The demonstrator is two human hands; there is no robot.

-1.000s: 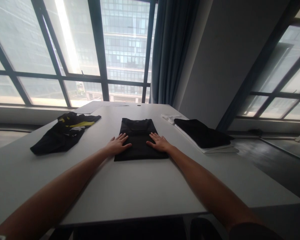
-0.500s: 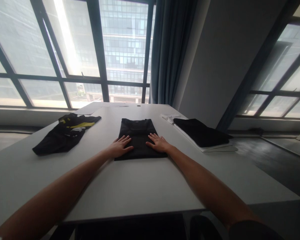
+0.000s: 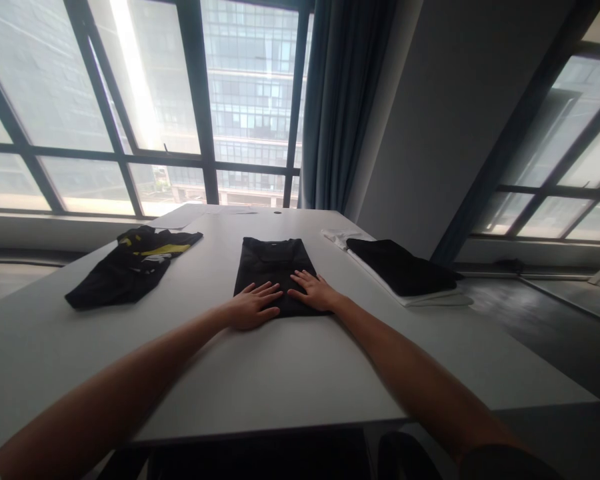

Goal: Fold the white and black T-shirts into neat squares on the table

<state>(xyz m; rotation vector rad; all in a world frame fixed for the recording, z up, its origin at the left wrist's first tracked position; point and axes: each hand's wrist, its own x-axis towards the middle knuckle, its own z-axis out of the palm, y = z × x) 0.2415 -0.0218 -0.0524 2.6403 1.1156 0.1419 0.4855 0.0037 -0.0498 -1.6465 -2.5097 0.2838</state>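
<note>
A black T-shirt (image 3: 273, 257), folded into a neat rectangle with its collar at the far end, lies flat in the middle of the table. My left hand (image 3: 253, 307) rests palm down over its near left corner, fingers stretched out. Beside it, my right hand (image 3: 313, 291) lies flat on the near right part of the shirt with its fingers spread. Neither hand grips the cloth. Parts of the shirt's near edge are hidden under the hands.
On the white table (image 3: 275, 380), a crumpled black garment with yellow and white print (image 3: 135, 267) lies at the left. At the right is a stack of folded black cloth (image 3: 400, 267) over white cloth (image 3: 437, 300). Paper sheets (image 3: 175, 219) lie at the far end, before the windows.
My left hand has slid right and toward me, to the shirt's near edge. My right hand has shifted slightly left. The shirt stays about where it was.
</note>
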